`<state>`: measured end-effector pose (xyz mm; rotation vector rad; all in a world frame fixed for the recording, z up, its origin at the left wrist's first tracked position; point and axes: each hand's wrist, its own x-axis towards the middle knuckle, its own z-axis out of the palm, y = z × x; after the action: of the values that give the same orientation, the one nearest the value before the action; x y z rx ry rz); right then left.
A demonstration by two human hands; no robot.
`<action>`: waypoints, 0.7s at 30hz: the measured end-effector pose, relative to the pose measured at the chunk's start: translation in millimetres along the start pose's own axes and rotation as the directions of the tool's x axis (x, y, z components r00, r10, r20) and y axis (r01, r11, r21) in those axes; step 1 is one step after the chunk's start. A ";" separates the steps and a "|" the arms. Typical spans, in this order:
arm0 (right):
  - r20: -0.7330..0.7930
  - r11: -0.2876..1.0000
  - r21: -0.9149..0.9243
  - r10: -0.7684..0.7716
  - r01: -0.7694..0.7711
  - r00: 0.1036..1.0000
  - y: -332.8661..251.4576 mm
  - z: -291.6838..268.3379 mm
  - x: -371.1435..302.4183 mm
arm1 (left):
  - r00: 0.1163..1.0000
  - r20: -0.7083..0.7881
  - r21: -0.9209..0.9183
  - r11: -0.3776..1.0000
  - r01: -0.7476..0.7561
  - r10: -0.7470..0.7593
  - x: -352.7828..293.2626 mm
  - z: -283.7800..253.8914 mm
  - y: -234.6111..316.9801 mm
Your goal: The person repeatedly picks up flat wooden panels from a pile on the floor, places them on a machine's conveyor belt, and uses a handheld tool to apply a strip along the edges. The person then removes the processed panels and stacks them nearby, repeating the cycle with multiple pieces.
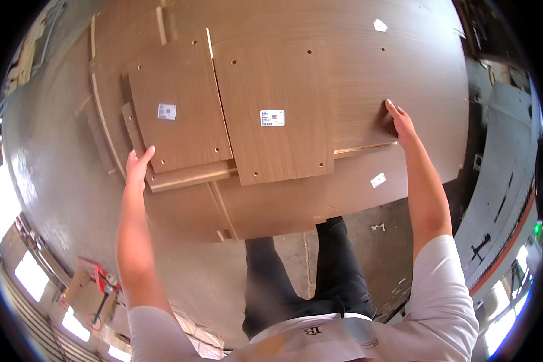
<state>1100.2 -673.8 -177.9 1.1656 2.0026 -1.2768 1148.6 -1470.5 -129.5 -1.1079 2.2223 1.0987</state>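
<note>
Several brown panels [283, 84] laid flat before us

At the left, our left hand [140, 165] is partly open, thumb spread from the fingers, at the left panel's [187, 130] lower left corner — whether it grips, we cannot tell. Just beside lies the middle panel [277, 145] with its white label [272, 118]. Farther right, our right hand [403, 125] touches a wide board [356, 90] — its fingers partly hidden, its openness and hold unclear to us.

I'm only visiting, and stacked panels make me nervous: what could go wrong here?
The middle panel juts past the front edge of the larger board, so it might slide or tip if bumped. The left hand is at the edge of the left panel and could get pinched if that panel shifts.
</note>
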 end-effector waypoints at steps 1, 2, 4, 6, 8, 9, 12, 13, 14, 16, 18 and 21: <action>-0.070 0.995 -0.095 -0.034 0.028 0.997 -5.8 2.2 -7.7 | 0.999 0.036 0.000 1.000 -0.024 0.024 5.8 -11.0 -12.0; -0.155 0.982 -0.184 -0.062 0.032 0.986 -18.2 5.9 -32.8 | 1.000 -0.005 0.063 0.998 -0.001 0.001 0.0 -0.6 0.7; -0.339 0.933 -0.341 -0.234 0.113 0.911 -22.9 10.2 -65.8 | 0.995 0.037 0.008 0.996 -0.091 0.091 -1.8 -0.4 6.6; -0.488 0.828 -0.514 -0.497 0.224 0.718 -8.4 27.8 -78.8 | 0.997 -0.020 0.048 0.996 -0.072 0.073 -6.5 4.2 7.1; -0.477 0.783 -0.548 -0.581 0.294 0.659 -10.2 64.5 -112.2 | 0.998 0.033 -0.004 0.999 -0.047 0.047 -6.1 -1.1 2.1; -0.468 0.761 -0.562 -0.616 0.325 0.633 -12.8 94.7 -138.3 | 0.998 0.051 -0.009 0.999 -0.033 0.034 -17.4 -1.2 11.7; -0.282 0.611 -0.633 -0.754 0.475 0.594 -35.1 170.8 -201.6 | 0.991 -0.024 0.107 0.986 -0.128 0.131 -22.4 12.6 3.3; -0.206 0.576 -0.635 -0.768 0.515 0.606 -38.7 194.6 -215.5 | 0.982 -0.014 0.156 0.971 -0.183 0.187 -23.7 18.3 4.6; -0.159 0.559 -0.655 -0.759 0.508 0.631 -46.4 222.8 -228.6 | 0.980 -0.003 0.201 0.960 -0.194 0.199 -25.8 24.4 11.0; -0.049 0.515 -0.691 -0.733 0.507 0.678 -59.2 274.3 -252.3 | 0.972 0.017 0.241 0.943 -0.230 0.233 -31.1 34.2 17.7; -0.076 0.499 -0.764 -0.699 0.410 0.711 -65.4 279.0 -246.6 | 0.966 0.037 0.216 0.941 -0.259 0.258 -41.9 61.5 29.6; -0.146 0.534 -0.812 -0.579 0.238 0.802 -79.2 249.0 -216.9 | 0.968 0.152 0.216 0.949 -0.231 0.201 -70.4 102.6 85.6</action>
<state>1134.3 -998.7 -85.3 0.5244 2.8343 -0.1827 1123.8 -1323.5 -105.1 -0.6893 2.3374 0.9334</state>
